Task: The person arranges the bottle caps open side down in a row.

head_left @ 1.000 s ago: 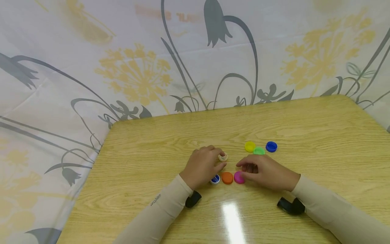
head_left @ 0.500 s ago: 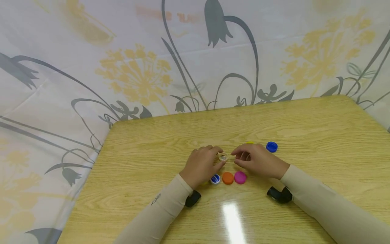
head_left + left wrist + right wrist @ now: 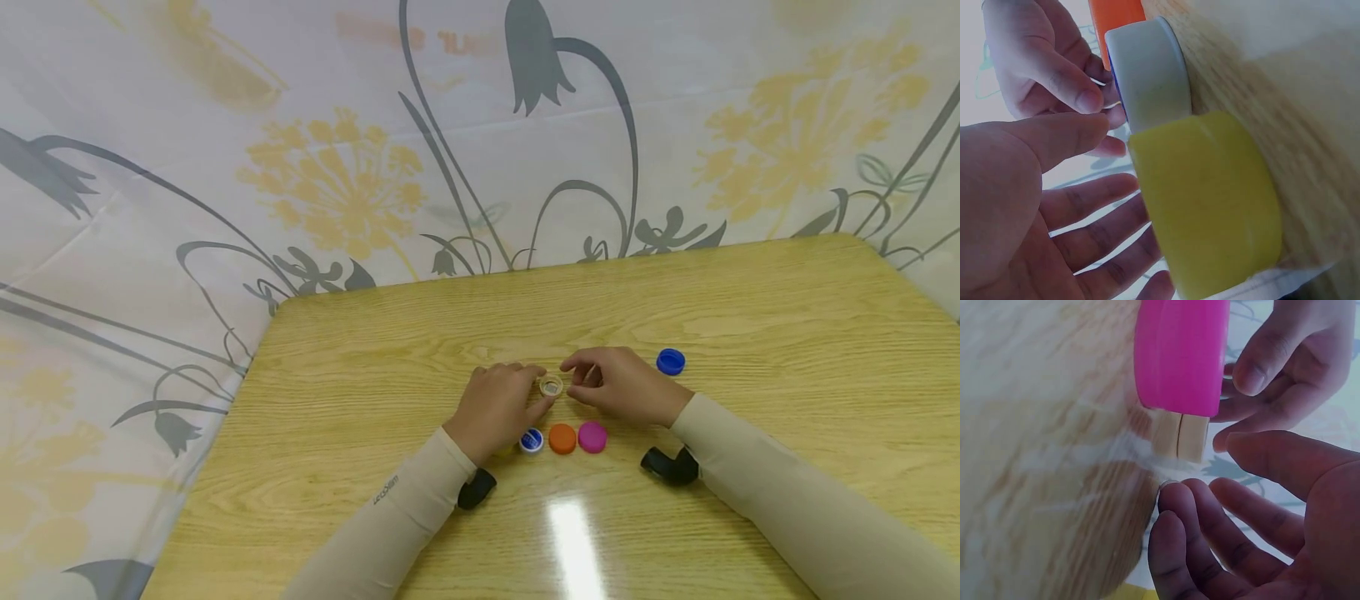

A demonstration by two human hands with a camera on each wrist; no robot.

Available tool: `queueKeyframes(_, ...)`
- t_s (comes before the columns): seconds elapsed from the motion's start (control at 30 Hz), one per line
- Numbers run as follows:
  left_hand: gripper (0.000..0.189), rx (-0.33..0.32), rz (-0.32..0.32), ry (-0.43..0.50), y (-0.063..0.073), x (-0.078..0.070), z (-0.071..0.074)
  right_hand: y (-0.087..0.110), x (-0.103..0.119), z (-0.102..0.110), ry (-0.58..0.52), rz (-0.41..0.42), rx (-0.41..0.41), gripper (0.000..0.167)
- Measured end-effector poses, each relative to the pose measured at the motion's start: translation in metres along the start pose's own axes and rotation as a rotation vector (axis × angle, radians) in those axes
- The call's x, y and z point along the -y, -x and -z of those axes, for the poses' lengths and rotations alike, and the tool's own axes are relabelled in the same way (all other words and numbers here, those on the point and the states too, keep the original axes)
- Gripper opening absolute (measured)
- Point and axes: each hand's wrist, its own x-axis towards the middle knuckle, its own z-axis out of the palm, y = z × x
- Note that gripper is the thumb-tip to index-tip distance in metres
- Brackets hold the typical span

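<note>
A small cream bottle cap [image 3: 551, 386], hollow side up, sits between the thumb and index finger of my left hand [image 3: 498, 408], which pinches it at its edges on the table. Just right of it, my right hand [image 3: 622, 383] has its thumb and index fingertip apart and nothing between them. Nearer the front lie a white-and-blue cap [image 3: 531, 441], an orange cap [image 3: 562, 438] and a pink cap [image 3: 592, 437] in a row. A yellow cap [image 3: 1210, 206] looms large in the left wrist view; in the head view my left hand mostly covers it.
A blue cap [image 3: 671, 362], hollow side up, lies behind my right hand. Black wrist cameras are strapped at both cuffs. The wooden table [image 3: 360, 358] meets a flower-patterned cloth [image 3: 480, 150] at its back and left edges.
My right hand has moved from the pink cap back and left toward the cream cap. It now hides the green cap and another yellow cap. My left hand stays in place.
</note>
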Motion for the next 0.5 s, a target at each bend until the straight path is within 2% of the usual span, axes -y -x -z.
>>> queueKeyframes(0.33,0.036,0.017,-0.017,-0.007,-0.0002,-0.0004,-0.0005,-0.0004,-0.0015,-0.0004,-0.027,-0.028,0.036,0.033)
queueKeyframes(0.5,0.035,0.026,-0.026,0.021,0.0000,-0.0013,-0.0009,0.0004,-0.0013,-0.0018,-0.027,-0.024,0.034,0.032)
